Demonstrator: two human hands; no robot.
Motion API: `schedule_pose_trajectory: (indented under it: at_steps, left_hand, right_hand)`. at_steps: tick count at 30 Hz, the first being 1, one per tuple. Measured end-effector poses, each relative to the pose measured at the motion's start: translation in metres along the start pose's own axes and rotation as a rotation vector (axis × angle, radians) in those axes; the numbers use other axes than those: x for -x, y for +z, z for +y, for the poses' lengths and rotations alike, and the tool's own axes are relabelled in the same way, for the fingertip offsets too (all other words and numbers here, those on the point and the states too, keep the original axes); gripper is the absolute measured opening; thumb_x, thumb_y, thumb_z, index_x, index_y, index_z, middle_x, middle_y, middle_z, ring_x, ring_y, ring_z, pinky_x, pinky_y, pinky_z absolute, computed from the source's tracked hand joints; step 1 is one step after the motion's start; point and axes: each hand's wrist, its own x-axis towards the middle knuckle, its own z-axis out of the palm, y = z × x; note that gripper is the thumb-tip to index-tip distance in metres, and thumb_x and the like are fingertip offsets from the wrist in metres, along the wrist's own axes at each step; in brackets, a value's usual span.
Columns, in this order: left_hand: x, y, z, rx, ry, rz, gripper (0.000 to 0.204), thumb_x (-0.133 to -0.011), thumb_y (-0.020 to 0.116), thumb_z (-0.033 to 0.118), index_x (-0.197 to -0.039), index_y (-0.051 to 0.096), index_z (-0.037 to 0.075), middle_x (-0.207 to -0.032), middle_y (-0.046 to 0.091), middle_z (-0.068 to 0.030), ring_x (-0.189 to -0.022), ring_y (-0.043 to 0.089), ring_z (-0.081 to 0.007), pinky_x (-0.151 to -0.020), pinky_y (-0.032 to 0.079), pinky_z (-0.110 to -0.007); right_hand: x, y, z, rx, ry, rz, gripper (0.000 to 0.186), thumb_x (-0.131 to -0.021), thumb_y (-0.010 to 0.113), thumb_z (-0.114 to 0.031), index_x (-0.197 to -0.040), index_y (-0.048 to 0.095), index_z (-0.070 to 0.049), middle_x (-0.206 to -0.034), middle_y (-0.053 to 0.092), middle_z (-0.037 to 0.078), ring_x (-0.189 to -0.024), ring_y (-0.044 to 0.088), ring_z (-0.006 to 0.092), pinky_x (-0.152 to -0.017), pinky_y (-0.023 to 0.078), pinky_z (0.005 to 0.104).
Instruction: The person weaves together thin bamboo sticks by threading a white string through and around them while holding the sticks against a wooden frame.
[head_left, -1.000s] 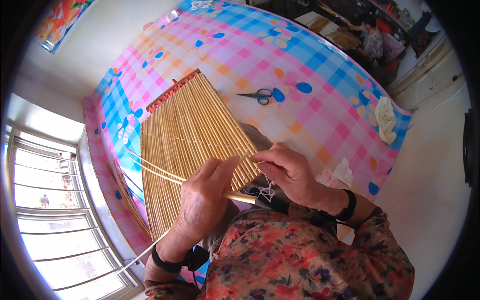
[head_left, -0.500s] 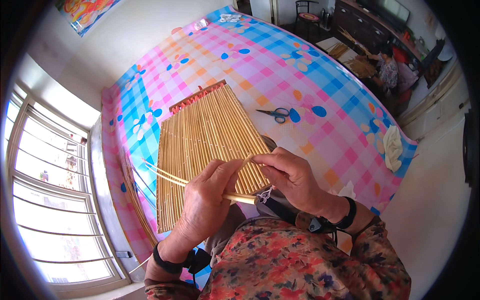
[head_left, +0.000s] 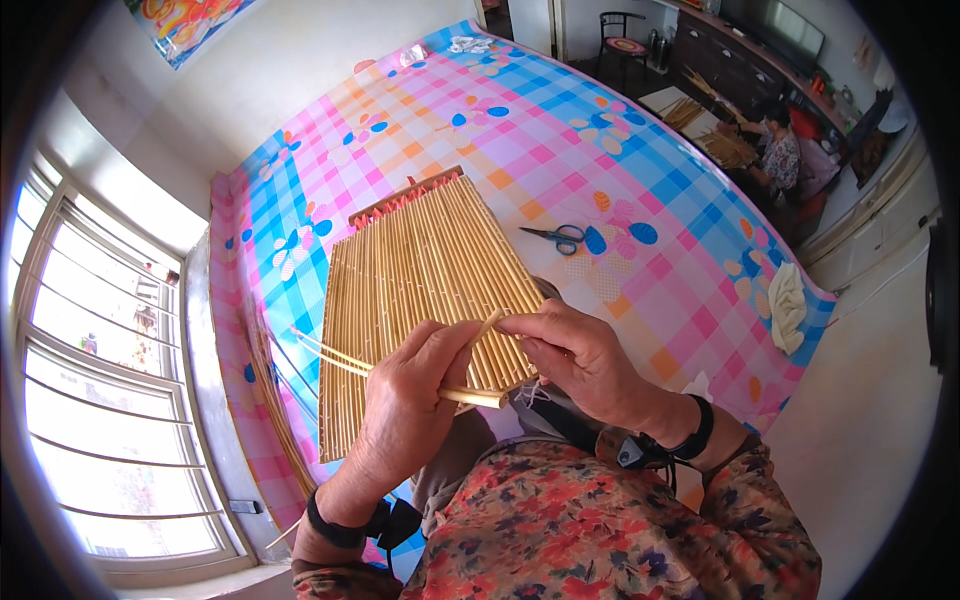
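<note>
Big wide bed (head_left: pixel 665 275), pink, blue and orange checked sheet (head_left: pixel 400 130) with flower prints all over. Scissors (head_left: pixel 557 238) lying out in the open, rumpled cream cloth (head_left: pixel 788 312) by the right edge, long thin stalks (head_left: pixel 275 405) down the left, crumpled white stuff (head_left: pixel 470 45) up the far end. Slatted mat (head_left: pixel 430 275) is over the sheet, can't tell how much touches.

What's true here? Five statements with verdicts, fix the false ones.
1. The left hand grips a straw-coloured stalk. True.
2. The scissors are in hand. False: they lie on the checked cloth, right of the stalk panel.
3. The right hand is empty. False: it pinches a bent strip.
4. A crumpled white cloth lies toward the checked cloth's right side. True.
5. The barred window is on the right. False: it is on the left.
</note>
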Motion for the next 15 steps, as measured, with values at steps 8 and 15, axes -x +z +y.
schedule_pose_trajectory:
  at_steps: [8, 15]
  left_hand:
    - [0.001, 0.009, -0.002, -0.055, 0.072, 0.064, 0.025, -0.087, 0.061, 0.001, -0.112, 0.062, 0.002, -0.086, 0.061, -0.0139, -0.074, 0.064, -0.0337, -0.06, 0.051, -0.039]
    - [0.003, 0.013, -0.003, -0.091, 0.102, 0.049, 0.041, -0.075, 0.058, -0.01, -0.115, 0.061, 0.001, -0.087, 0.06, -0.0136, -0.075, 0.063, -0.033, -0.062, 0.051, -0.039]
  right_hand:
    - [0.002, 0.002, -0.001, 0.048, -0.028, 0.057, 0.024, -0.089, 0.058, 0.003, -0.113, 0.061, 0.001, -0.088, 0.058, 0.013, -0.076, 0.058, 0.0233, -0.067, 0.046, 0.0323]
    - [0.008, 0.004, 0.006, 0.018, 0.003, 0.08, 0.021, -0.09, 0.059, 0.001, -0.11, 0.061, 0.001, -0.087, 0.058, 0.013, -0.075, 0.058, 0.0242, -0.067, 0.045, 0.0329]
